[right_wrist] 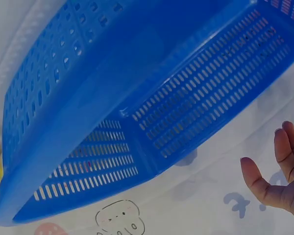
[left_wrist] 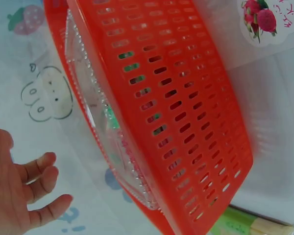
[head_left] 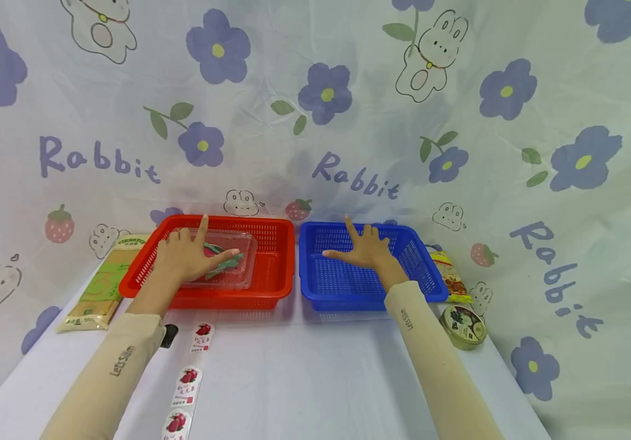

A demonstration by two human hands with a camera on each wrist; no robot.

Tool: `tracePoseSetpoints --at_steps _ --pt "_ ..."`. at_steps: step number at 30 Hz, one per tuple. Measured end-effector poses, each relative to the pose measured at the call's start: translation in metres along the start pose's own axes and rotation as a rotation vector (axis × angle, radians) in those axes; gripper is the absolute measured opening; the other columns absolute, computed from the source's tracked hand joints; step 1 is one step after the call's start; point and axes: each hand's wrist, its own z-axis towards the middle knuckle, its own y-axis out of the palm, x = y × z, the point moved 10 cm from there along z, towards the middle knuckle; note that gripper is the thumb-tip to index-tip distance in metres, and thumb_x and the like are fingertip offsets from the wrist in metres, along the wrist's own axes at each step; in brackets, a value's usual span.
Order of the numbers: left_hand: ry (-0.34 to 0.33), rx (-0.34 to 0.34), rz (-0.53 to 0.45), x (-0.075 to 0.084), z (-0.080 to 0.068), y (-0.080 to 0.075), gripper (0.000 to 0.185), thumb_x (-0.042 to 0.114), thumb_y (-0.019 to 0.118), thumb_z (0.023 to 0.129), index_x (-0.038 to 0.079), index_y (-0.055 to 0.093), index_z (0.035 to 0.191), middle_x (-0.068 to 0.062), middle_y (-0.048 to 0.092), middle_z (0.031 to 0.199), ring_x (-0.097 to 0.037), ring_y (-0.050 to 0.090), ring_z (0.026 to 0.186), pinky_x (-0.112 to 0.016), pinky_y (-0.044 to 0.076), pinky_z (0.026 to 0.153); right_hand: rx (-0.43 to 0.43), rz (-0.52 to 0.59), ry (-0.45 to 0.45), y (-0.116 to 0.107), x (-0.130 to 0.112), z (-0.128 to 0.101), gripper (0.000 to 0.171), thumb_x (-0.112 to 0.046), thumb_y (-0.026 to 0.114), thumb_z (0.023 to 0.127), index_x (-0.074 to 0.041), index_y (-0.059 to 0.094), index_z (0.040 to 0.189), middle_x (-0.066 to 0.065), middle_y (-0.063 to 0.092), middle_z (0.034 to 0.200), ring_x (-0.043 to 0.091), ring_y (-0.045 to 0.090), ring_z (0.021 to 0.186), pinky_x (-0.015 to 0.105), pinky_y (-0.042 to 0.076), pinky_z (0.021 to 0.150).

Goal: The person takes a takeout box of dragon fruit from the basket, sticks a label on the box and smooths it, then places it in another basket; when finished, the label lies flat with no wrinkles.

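Note:
My left hand (head_left: 182,253) hovers above the left part of a red plastic basket (head_left: 276,269), thumb and index finger spread, holding nothing. Beneath it, in the basket, lies a clear plastic box (head_left: 241,278); something pink with green leaf-like pieces shows through it, partly covered by the hand. My right hand (head_left: 367,249) is over a blue plastic basket (head_left: 329,278), its thumb and index finger also apart and nothing in it. No contents show in the blue basket. In the wrist views, the left hand (left_wrist: 19,191) and right hand (right_wrist: 281,183) appear apart from the basket walls.
A strip of stickers (head_left: 187,385) with red fruit pictures runs along the white table (head_left: 304,379). Left of the red basket is a packet of noodle-like sticks (head_left: 101,290). A yellow snack bag (head_left: 455,281) and a round tin (head_left: 465,327) stand at the right. A printed curtain (head_left: 271,134) hangs behind.

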Motion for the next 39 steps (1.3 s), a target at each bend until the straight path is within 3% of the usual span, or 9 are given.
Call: tracePoseSetpoints --at_steps 7,21,26,39 --pt "-0.005 -0.029 0.001 -0.002 -0.004 0.008 0.120 0.088 0.035 0.081 0.002 0.003 0.158 -0.042 0.027 0.148 -0.061 0.025 0.135 -0.073 0.019 0.110 0.004 -0.018 -0.017 0.006 -0.003 -0.001 0.112 -0.086 0.048 0.078 -0.030 -0.002 0.160 0.031 0.017 0.159 0.052 0.016 0.147 0.078 0.012 0.108" --pt "0.005 -0.056 0.049 -0.002 -0.009 0.020 0.121 0.090 0.032 0.080 0.003 0.005 0.158 -0.042 0.031 0.147 -0.061 0.030 0.132 -0.072 0.023 0.110 -0.048 -0.018 0.010 0.025 -0.003 -0.002 0.110 -0.088 0.044 0.077 -0.032 -0.001 0.160 0.029 0.012 0.162 0.052 0.011 0.148 0.077 0.010 0.109" --pt "0.010 -0.039 0.059 -0.003 -0.013 0.022 0.118 0.089 0.033 0.081 0.003 0.007 0.158 -0.042 0.036 0.143 -0.061 0.035 0.128 -0.072 0.029 0.106 -0.049 -0.021 0.012 0.029 -0.003 -0.001 0.110 -0.089 0.043 0.077 -0.033 -0.002 0.160 0.029 0.013 0.161 0.052 0.011 0.148 0.076 0.009 0.110" --pt "0.007 -0.024 0.048 -0.004 -0.022 0.025 0.117 0.087 0.035 0.082 0.002 0.009 0.158 -0.041 0.036 0.144 -0.061 0.035 0.128 -0.073 0.029 0.106 -0.066 -0.020 0.006 0.035 -0.004 0.000 0.108 -0.089 0.042 0.077 -0.035 -0.003 0.159 0.028 0.012 0.162 0.051 0.009 0.149 0.076 0.008 0.110"
